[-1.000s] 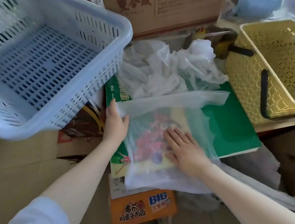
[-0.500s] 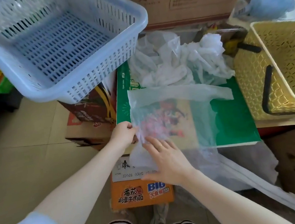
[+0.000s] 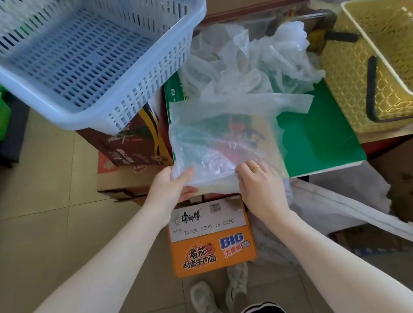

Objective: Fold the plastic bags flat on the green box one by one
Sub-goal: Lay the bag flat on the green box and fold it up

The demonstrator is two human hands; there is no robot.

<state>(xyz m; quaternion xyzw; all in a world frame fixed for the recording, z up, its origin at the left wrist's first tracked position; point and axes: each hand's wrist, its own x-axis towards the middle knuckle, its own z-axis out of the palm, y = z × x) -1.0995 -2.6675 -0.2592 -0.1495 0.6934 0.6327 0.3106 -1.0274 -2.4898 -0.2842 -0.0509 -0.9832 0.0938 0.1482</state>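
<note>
Head view: the plastic bag (image 3: 226, 138) lies flat on the green box (image 3: 320, 139), toward its left near corner. The left hand (image 3: 170, 189) and right hand (image 3: 261, 186) both pinch its near edge, so the bag stretches straight away from them toward the far edge.

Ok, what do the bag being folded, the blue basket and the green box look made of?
Bag: thin translucent plastic film, crinkled, the box's print showing through. Blue basket: rigid moulded plastic, matte, with slotted walls. Green box: probably printed cardboard with a slightly glossy face; a pale edge shows along its near side.
</note>
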